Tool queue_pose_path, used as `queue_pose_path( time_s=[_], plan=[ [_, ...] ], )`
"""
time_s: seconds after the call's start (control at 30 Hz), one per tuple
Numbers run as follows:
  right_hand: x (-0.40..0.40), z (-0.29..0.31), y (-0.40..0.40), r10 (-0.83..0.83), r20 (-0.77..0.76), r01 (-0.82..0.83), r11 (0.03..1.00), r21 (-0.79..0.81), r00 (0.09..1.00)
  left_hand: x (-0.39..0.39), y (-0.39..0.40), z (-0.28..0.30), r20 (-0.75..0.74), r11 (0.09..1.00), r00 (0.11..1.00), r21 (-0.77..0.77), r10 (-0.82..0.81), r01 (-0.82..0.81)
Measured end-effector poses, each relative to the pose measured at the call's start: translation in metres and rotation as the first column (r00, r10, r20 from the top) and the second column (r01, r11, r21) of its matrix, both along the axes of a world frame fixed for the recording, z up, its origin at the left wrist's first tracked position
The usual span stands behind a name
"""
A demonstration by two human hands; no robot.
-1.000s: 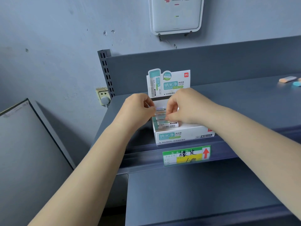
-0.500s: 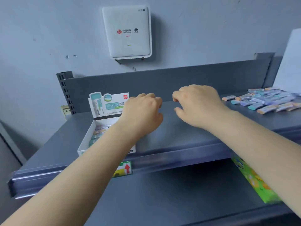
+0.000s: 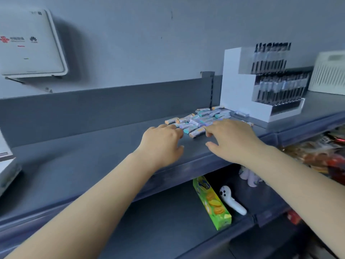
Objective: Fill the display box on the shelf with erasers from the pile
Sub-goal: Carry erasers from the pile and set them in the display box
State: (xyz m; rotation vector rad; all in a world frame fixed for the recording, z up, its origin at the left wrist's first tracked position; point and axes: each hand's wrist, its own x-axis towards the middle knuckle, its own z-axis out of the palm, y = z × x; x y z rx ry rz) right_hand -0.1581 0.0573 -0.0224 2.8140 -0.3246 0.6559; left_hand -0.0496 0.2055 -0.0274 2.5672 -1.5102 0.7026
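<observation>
Both hands reach over the grey shelf (image 3: 93,159) toward the pile of erasers (image 3: 201,119), which lies on the shelf surface toward the right, just left of a white pen display stand (image 3: 239,86).

Left hand (image 3: 162,143): palm down, fingers loosely extended, thumb apart from them. Fingertips lie at the near left edge of the pile, just beside a teal-ended eraser (image 3: 187,130); contact cannot be confirmed. Nothing is held.

Right hand (image 3: 231,139): palm down, fingers spread, thumb out to the side over bare shelf. It covers the near right part of the pile; the index fingertip sits just beside an orange-ended eraser (image 3: 196,132) at the pile's front edge. Whether any eraser lies under the palm cannot be told. No pinch visible.

Erasers: small sleeved blocks with orange, teal and lilac ends, scattered and overlapping, motion-blurred.

Display box (image 3: 7,165): only a white corner shows at the far left frame edge, on the same shelf, well apart from both hands and the pile.

Lower shelf: a green biscuit box (image 3: 212,202) and a white ghost-shaped toy (image 3: 231,201) side by side. A white router (image 3: 29,43) hangs on the wall above left.
</observation>
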Motion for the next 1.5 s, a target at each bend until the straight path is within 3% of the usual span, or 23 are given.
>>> queue_pose_path(
  time_s=[0.33, 0.57, 0.77, 0.9, 1.07, 1.17, 1.33, 1.5],
  plan=[
    [-0.019, -0.01, -0.107, -0.1, 0.027, 0.093, 0.978, 0.189, 0.995, -0.009, -0.095, 0.007, 0.004, 0.992, 0.993, 0.041, -0.117, 0.117],
    [0.004, -0.003, -0.159, -0.026, 0.061, 0.007, 0.952, 0.306, 0.998, 0.003, -0.137, 0.013, 0.062, 0.995, 0.994, 0.039, -0.094, 0.092],
    [0.03, -0.001, -0.2, 0.065, 0.061, -0.084, 0.909, 0.408, 0.996, 0.009, -0.158, 0.011, 0.051, 0.992, 0.998, 0.126, -0.025, 0.019],
    [0.043, -0.004, -0.219, 0.133, -0.069, -0.095, 0.91, 0.403, 0.989, 0.013, -0.17, 0.008, -0.031, 0.99, 0.999, 0.139, 0.038, -0.034],
    [0.053, -0.007, -0.228, 0.241, -0.245, -0.117, 0.894, 0.433, 0.939, 0.014, -0.178, 0.002, -0.214, 0.992, 0.971, 0.091, 0.11, -0.093],
    [0.056, -0.006, -0.231, 0.299, -0.268, -0.143, 0.867, 0.477, 0.916, 0.012, -0.18, 0.001, -0.285, 0.989, 0.948, 0.077, 0.142, -0.125],
    [0.059, -0.008, -0.237, 0.41, -0.19, -0.254, 0.803, 0.538, 0.892, 0.0, -0.184, 0.002, -0.35, 0.976, 0.918, -0.039, 0.186, -0.212],
    [0.053, -0.007, -0.234, 0.512, 0.003, -0.438, 0.733, 0.521, 0.859, -0.024, -0.19, 0.005, -0.398, 0.908, 0.909, -0.323, 0.124, -0.265]
  ],
)
